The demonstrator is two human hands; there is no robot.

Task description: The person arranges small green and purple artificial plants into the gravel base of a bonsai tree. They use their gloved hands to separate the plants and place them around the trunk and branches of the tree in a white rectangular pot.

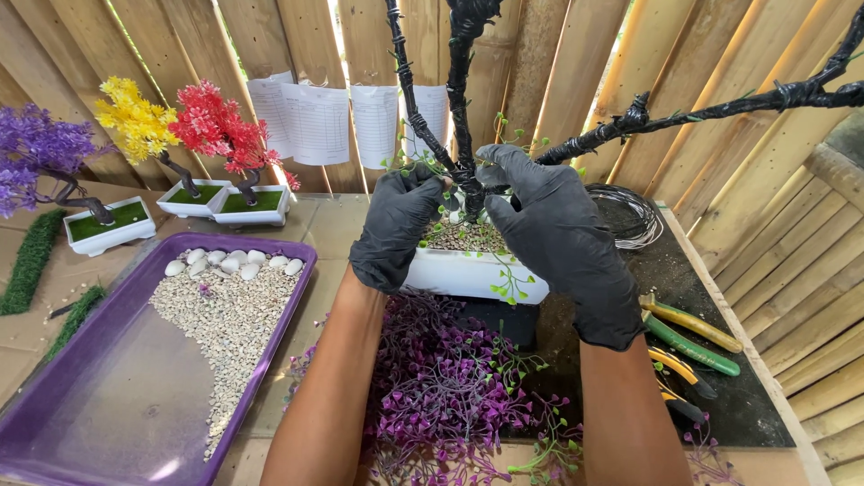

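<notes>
The bamboo-slat wall fills the far side, with white paper sheets pinned to it at eleven o'clock; below it runs the cardboard-covered workbench; at eight o'clock lies a large purple tray spread with fine gravel and a row of white pebbles along its far end. At the centre stands the black-wrapped wire tree, its trunk rising to twelve o'clock and one long branch reaching out to two o'clock; it is rooted in a white rectangular pot topped with gravel. At six o'clock lies a heap of purple plastic foliage with some green sprigs mixed in; at ten o'clock stand three finished small trees, purple, yellow and red, each in its own white pot. At three o'clock a coil of wire lies on the dark mat; at four o'clock lie pliers and cutters with yellow and green handles.

The left hand, in a black glove, is closed around the base of the trunk just above the pot; the right hand, gloved likewise, is curled against the trunk from the other side, fingertips pinching at the fork, where small green sprigs show. The step in hand looks like fixing foliage low on the trunk; the next move would call for a steady grip from the left while the right seats a sprig without bending the branches.
</notes>
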